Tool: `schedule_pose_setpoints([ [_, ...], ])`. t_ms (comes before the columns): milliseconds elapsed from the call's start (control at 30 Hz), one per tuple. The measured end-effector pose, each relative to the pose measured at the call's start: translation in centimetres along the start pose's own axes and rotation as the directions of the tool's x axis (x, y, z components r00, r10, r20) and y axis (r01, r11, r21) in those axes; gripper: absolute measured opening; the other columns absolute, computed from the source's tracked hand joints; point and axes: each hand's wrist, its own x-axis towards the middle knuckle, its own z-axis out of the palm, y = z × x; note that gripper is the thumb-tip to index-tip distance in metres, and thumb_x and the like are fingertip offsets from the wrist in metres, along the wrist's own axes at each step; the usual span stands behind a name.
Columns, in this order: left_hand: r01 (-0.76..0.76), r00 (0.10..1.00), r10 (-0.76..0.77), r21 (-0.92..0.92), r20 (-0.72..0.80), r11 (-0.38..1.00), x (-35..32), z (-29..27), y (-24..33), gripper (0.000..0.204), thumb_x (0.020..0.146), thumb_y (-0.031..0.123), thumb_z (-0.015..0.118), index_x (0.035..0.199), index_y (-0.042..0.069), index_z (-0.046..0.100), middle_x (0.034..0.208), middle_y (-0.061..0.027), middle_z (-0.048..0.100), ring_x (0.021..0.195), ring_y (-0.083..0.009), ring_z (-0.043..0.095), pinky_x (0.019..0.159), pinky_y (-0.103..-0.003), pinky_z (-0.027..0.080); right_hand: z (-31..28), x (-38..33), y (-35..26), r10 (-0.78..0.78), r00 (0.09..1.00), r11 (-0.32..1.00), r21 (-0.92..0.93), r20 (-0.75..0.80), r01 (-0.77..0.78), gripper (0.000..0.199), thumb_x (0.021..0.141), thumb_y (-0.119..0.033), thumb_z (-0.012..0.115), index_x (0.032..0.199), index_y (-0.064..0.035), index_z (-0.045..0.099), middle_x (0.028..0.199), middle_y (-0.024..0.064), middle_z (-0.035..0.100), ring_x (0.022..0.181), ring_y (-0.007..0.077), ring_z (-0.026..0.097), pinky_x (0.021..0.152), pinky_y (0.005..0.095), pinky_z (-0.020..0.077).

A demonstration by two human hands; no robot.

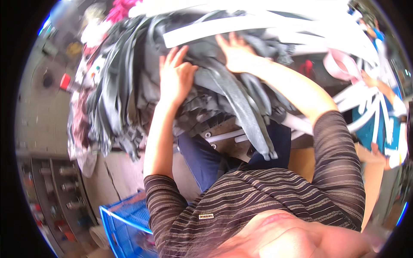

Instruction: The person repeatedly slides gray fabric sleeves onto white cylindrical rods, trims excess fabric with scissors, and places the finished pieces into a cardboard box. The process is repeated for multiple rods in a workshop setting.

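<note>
A thick heap of grey fabric pieces lies in front of me, many of them draped over the near side. My left hand rests on the heap with its fingers stretched out and the thumb apart. To its right, my right hand lies on the grey cloth, fingers spread. Between and below the hands, one long grey strip slants down toward my lap. A wide white band runs across the heap just beyond my fingertips.
On the right, another person's hand is at a pink band and several white strips. A blue plastic crate stands at lower left, near a shelf unit. A red-capped item sits at the left edge of the heap.
</note>
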Motion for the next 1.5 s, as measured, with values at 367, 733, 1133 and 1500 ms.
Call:
schedule_pose_setpoints([
  [367, -0.011, 0.923, -0.169, 0.463, 0.346, 0.886, 6.7, 6.3, -8.5, 0.018, 0.081, 0.022, 0.057, 0.083, 0.014, 0.073, 0.146, -0.0054, 0.036, 0.139, -0.029, 0.019, 0.112, -0.058, 0.003, -4.4, 5.3, -0.1, -0.128, 0.972, 0.919, 0.392, 0.197, 0.042, 0.026, 0.064, -0.019, 0.061, 0.077, 0.0031, 0.065, 0.077, 0.0195, 0.066, 0.075, 0.03, 0.067, 0.067, 0.0396, 0.0525],
  [733, 0.092, 0.989, -0.129, 0.396, 0.068, 0.914, 2.0, 8.8, -13.8, 0.026, 0.084, 0.027, 0.054, 0.104, 0.022, 0.069, 0.146, -0.0059, 0.032, 0.139, -0.0294, 0.019, 0.109, -0.062, 0.007, -8.2, -1.0, 1.7, -0.358, 0.933, 0.561, 0.806, 0.031, 0.188, 0.037, 0.072, -0.023, 0.065, 0.085, 0.0102, 0.056, 0.073, 0.0172, 0.059, 0.07, 0.0228, 0.058, 0.064, 0.0359, 0.0456],
  [1133, 0.147, 0.987, -0.157, 0.293, 0.012, 0.945, 2.6, 8.2, -13.7, 0.019, 0.079, 0.035, 0.059, 0.091, 0.025, 0.071, 0.151, 0.0085, 0.022, 0.137, -0.0252, 0.024, 0.109, -0.062, 0.011, -12.7, -13.0, 1.8, -0.115, 0.971, 0.717, 0.694, 0.209, -0.065, 0.062, 0.068, -0.008, 0.058, 0.122, 0.0173, 0.042, 0.104, 0.0286, 0.059, 0.101, 0.026, 0.058, 0.09, 0.0315, 0.0436],
  [1500, 0.169, 0.986, -0.162, 0.269, -0.048, 0.948, 2.5, 9.8, -13.8, 0.031, 0.075, 0.013, 0.051, 0.098, 0.002, 0.068, 0.148, 0.0034, 0.03, 0.138, -0.0211, 0.022, 0.112, -0.056, 0.009, -10.5, -7.2, 3.2, -0.313, 0.905, 0.93, -0.287, -0.287, 0.23, 0.104, 0.05, -0.009, 0.079, 0.142, -0.0276, 0.035, 0.139, 0.0213, 0.03, 0.131, 0.0373, 0.028, 0.107, 0.0556, 0.0242],
])
